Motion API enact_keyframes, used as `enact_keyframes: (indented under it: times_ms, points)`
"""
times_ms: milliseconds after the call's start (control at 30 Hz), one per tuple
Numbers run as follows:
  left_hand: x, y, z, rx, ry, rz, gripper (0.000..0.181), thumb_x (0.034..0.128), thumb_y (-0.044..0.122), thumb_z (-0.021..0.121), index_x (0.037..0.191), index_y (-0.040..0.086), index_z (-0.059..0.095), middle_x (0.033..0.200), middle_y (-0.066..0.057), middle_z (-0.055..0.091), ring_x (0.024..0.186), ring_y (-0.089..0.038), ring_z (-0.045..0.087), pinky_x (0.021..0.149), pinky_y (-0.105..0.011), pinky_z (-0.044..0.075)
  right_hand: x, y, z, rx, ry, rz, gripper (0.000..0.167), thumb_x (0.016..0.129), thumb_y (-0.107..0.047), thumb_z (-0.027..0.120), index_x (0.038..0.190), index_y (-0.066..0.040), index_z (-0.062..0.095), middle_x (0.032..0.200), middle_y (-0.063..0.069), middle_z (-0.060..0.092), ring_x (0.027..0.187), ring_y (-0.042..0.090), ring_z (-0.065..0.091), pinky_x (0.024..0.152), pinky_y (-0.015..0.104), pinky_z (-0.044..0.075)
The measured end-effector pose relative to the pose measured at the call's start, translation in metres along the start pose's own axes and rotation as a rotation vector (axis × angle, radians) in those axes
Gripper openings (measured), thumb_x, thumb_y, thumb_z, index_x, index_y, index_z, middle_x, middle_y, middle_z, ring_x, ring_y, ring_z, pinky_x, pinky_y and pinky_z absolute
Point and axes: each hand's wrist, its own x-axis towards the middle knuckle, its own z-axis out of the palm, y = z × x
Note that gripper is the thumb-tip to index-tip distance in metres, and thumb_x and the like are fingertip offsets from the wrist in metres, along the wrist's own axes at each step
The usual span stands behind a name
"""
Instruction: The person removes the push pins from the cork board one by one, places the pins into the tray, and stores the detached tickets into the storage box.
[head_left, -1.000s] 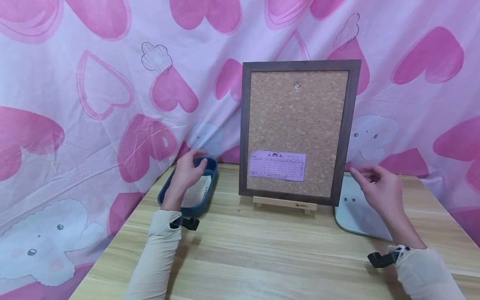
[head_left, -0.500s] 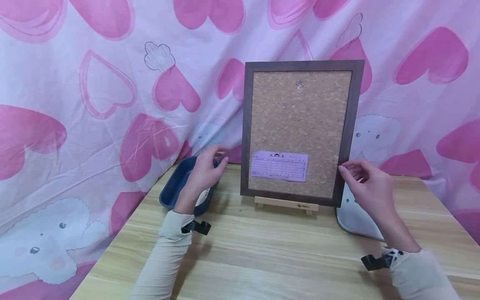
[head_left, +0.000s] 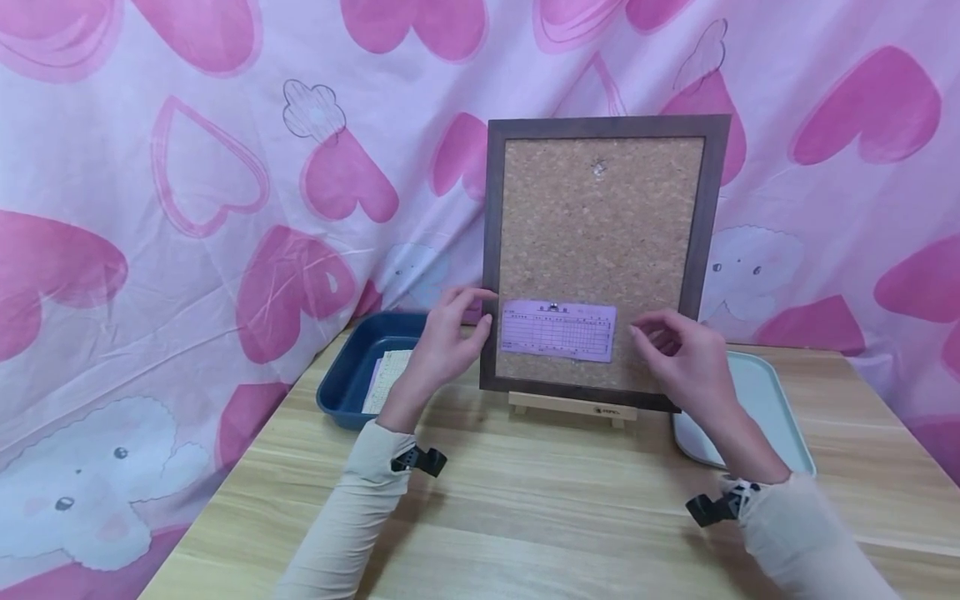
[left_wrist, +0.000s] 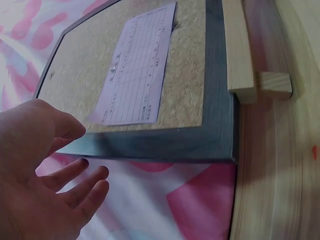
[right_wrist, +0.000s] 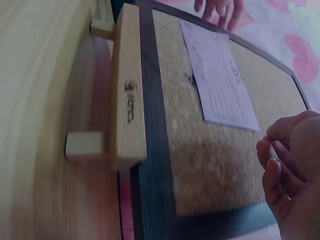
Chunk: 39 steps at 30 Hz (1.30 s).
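- We are seeing the right hand (right_wrist: 292,167), fingers bent, near the purple slip (right_wrist: 217,75).
- We are viewing the dark-lettered wooden stand (right_wrist: 129,105) along the corkboard (right_wrist: 197,170).
- We are noting the left hand (right_wrist: 223,9) at the opposite edge.

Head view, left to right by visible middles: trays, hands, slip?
Blue tray → left hand → purple slip → right hand → pale tray.

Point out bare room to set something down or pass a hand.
Set down: tabletop between the sleeves, in front of the easel ledge. Pass: in front of the cork, above the purple slip.
Crowded: left hand at the frame's edge beside the blue tray; right hand just right of the slip.
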Motion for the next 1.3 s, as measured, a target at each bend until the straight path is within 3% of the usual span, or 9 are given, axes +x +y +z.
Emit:
enact_keyframes:
  times_ms: [300,467,733,967,1167,1300]
  points:
    - [0.007,0.008,0.012,0.044,0.010,-0.044,0.026,0.1051,0.019,0.068,0.131,0.017,0.071,0.155,-0.010,0.053,0.140,-0.029,0.055,0.115,-0.051,0.051,0.014,-0.013,0.021,0.024,-0.081,-0.063,0.014,0.099,-0.008,0.076,0.112,-0.008,0.080,0.092,0.009,0.080,0.073,0.018,0.067,0.065,0.011,0.051]
    - [0.012,0.009,0.015,0.021,0.026,-0.036,0.024,0.1026,0.018,0.070,0.126,0.015,0.074,0.157,-0.013,0.051,0.146,-0.031,0.051,0.113,-0.052,0.052,0.020,-0.018,0.030,0.026,-0.106,-0.082,0.016,0.097,-0.004,0.075,0.112,-0.007,0.080,0.092,0.009,0.080,0.073,0.017,0.069,0.065,0.014,0.053]
    - [0.016,0.008,0.021,0.007,0.017,-0.068,0.021,0.1034,0.024,0.070,0.123,0.018,0.074,0.163,-0.013,0.047,0.155,-0.034,0.043,0.123,-0.059,0.041,0.029,-0.025,0.040,0.004,-0.132,-0.089,0.017,0.097,-0.006,0.074,0.114,-0.008,0.079,0.096,0.008,0.078,0.074,0.016,0.067,0.065,0.018,0.054]
    - [0.014,0.008,0.023,0.007,-0.004,-0.091,0.021,0.1039,0.025,0.070,0.124,0.019,0.073,0.165,-0.012,0.045,0.152,-0.035,0.045,0.117,-0.059,0.048,0.036,-0.032,0.049,-0.050,-0.152,-0.078,0.019,0.096,-0.008,0.072,0.113,-0.007,0.079,0.094,0.007,0.076,0.075,0.017,0.066,0.065,0.024,0.053]
    - [0.014,0.004,0.021,0.017,0.006,-0.084,0.021,0.1029,0.025,0.071,0.122,0.018,0.075,0.162,-0.013,0.048,0.130,-0.034,0.063,0.101,-0.051,0.060,0.040,-0.038,0.057,-0.066,-0.172,-0.079,0.022,0.095,-0.008,0.071,0.115,-0.008,0.079,0.097,0.007,0.077,0.077,0.018,0.068,0.066,0.028,0.057]
    - [0.013,0.003,0.021,0.019,0.009,-0.087,0.020,0.1028,0.025,0.071,0.121,0.018,0.075,0.160,-0.012,0.049,0.119,-0.034,0.067,0.099,-0.050,0.060,0.040,-0.041,0.060,-0.084,-0.177,-0.063,0.022,0.094,-0.009,0.070,0.115,-0.010,0.079,0.098,0.005,0.076,0.078,0.019,0.067,0.066,0.030,0.055]
